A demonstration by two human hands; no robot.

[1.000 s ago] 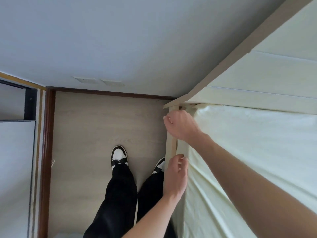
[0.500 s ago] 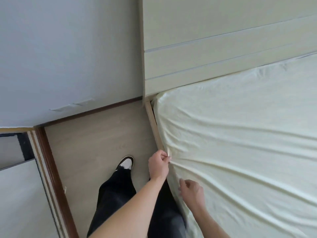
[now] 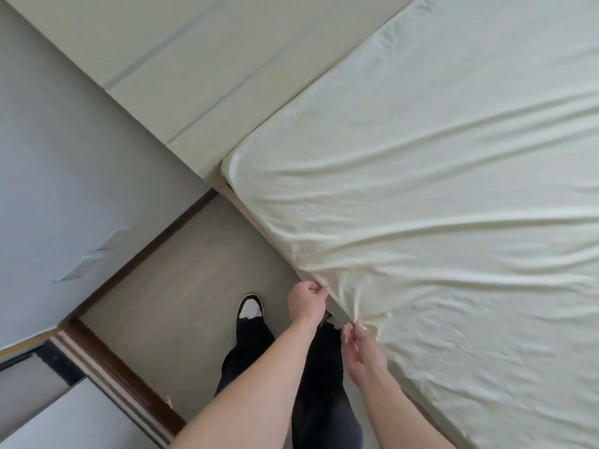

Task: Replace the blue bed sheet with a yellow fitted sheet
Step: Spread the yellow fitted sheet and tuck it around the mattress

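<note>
The left hand (image 3: 306, 301) is curled into a loose fist at the side edge of the bed, its thumb and fingers pinching a fold of the yellow fitted sheet (image 3: 437, 189) right where the cloth turns over the mattress edge. Just beside it, nearer the person, the right hand (image 3: 361, 351) reaches up with its fingers bent and its fingertips (image 3: 356, 325) pinching another bit of the same hem; the thumb side is turned away, so how firmly it grips cannot be told. Between the two hands the hem is lifted a little and a dark gap shows under it. From both pinch points long creases fan out across the sheet toward the far side of the bed. The sheet covers the whole visible top of the mattress, and its near corner (image 3: 233, 166) sits rounded over the mattress corner, close against the pale headboard (image 3: 201, 92), which is made of wide boards with thin grooves between them. A narrow strip of light wooden bed frame (image 3: 259, 228) runs under the sheet's edge from that corner down to the left hand. Both bare forearms come in from the bottom of the view. Below them are dark trouser legs (image 3: 324, 400) and one black and white shoe (image 3: 250, 307) on the wood-look floor (image 3: 194, 286). A dark brown baseboard (image 3: 155, 244) meets the grey wall (image 3: 64, 157) to the left.
</note>
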